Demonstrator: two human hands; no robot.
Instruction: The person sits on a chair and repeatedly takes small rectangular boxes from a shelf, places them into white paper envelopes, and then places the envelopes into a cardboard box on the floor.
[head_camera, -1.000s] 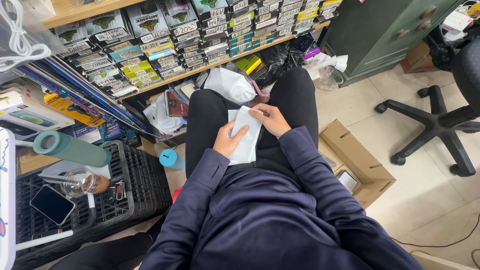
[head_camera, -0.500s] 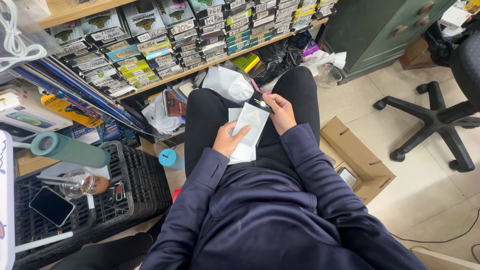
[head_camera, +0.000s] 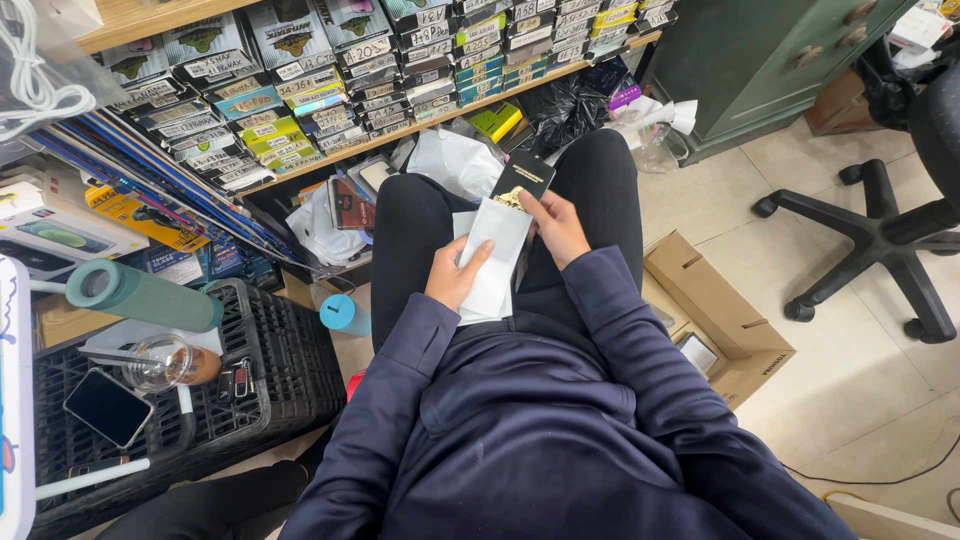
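Observation:
I sit with my legs in black trousers and wear a dark blue jacket. My left hand (head_camera: 458, 274) holds a white paper sleeve (head_camera: 494, 252) flat over my lap. My right hand (head_camera: 556, 224) grips a thin black card-like item (head_camera: 522, 180) that sticks halfway out of the top of the sleeve. A second white sheet lies under the sleeve on my thigh.
Rows of small boxed packets fill a wooden shelf (head_camera: 330, 60) ahead. A black crate (head_camera: 270, 370) on my left carries a phone (head_camera: 106, 407), a cup (head_camera: 165, 362) and a green cylinder (head_camera: 140, 295). An open cardboard box (head_camera: 725, 315) lies right, with an office chair base (head_camera: 880, 235).
My right hand moved up from the sleeve's top edge, drawing the black item out of the white sleeve. My left hand stayed on the sleeve.

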